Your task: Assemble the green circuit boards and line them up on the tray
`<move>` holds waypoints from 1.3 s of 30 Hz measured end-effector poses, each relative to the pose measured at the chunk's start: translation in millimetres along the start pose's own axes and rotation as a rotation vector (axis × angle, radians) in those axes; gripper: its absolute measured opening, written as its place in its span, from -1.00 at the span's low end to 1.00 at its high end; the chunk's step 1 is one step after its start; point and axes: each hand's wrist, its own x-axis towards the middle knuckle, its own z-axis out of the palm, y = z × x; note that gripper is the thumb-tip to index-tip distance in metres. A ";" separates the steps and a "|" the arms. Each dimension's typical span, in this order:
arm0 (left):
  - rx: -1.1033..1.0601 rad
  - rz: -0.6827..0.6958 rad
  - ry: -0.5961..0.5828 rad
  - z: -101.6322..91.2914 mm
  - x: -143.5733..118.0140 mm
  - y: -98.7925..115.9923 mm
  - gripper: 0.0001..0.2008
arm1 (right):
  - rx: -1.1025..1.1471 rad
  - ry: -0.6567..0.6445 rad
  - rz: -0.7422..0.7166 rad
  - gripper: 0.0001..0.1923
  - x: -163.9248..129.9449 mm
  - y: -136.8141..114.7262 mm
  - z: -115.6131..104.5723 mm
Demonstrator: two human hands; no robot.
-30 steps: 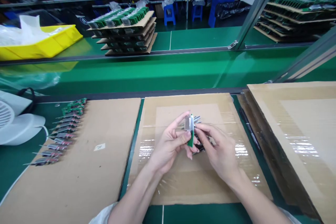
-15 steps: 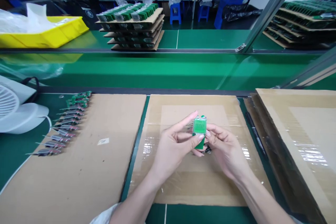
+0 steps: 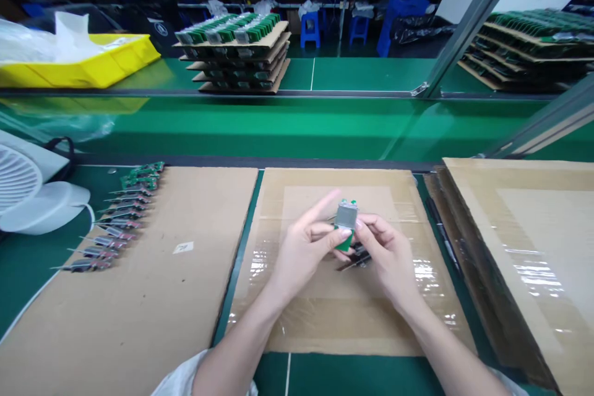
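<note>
Both of my hands hold one small green circuit board (image 3: 346,223) with a grey display panel on its face, above the middle cardboard sheet (image 3: 297,303). My left hand (image 3: 304,247) pinches its lower left edge with thumb and fingers, the index finger stretched out. My right hand (image 3: 387,253) grips its right side. A few more dark parts (image 3: 355,258) lie on the sheet just under my hands, partly hidden.
A row of several finished boards with pins (image 3: 114,223) lies along the left cardboard sheet (image 3: 139,297). A white fan (image 3: 28,189) stands far left. Stacked cardboard (image 3: 533,247) lies at right. Beyond the green conveyor (image 3: 278,127) sit a yellow bin (image 3: 83,65) and stacked board trays (image 3: 236,49).
The board in my hands has been turned: edge-on a second ago, green back side up half a second ago, grey display side up now. Hands stayed over the middle sheet.
</note>
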 end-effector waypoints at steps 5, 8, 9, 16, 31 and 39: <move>0.578 0.223 0.354 -7.1 18.8 5.3 -0.76 | -0.037 0.384 -0.214 -0.78 11.9 2.2 -12.1; 0.989 0.314 0.303 -8.5 38.6 11.1 -0.87 | 0.089 0.524 -0.164 -0.74 21.6 1.9 -22.1; 1.077 0.335 0.245 -8.3 45.5 11.6 -0.85 | 0.119 0.533 -0.132 -0.73 24.1 1.9 -24.5; 1.205 0.397 -0.043 -4.2 59.7 0.5 -0.74 | 0.199 0.510 -0.035 -0.70 26.7 2.4 -25.8; 1.455 0.022 0.873 -216.4 -118.7 25.3 -0.31 | 0.073 0.530 0.071 -0.81 2.7 -12.4 -13.9; 1.334 0.027 1.076 -258.1 -144.1 -5.3 -0.56 | 0.059 0.516 0.063 -0.90 2.0 -4.1 -12.3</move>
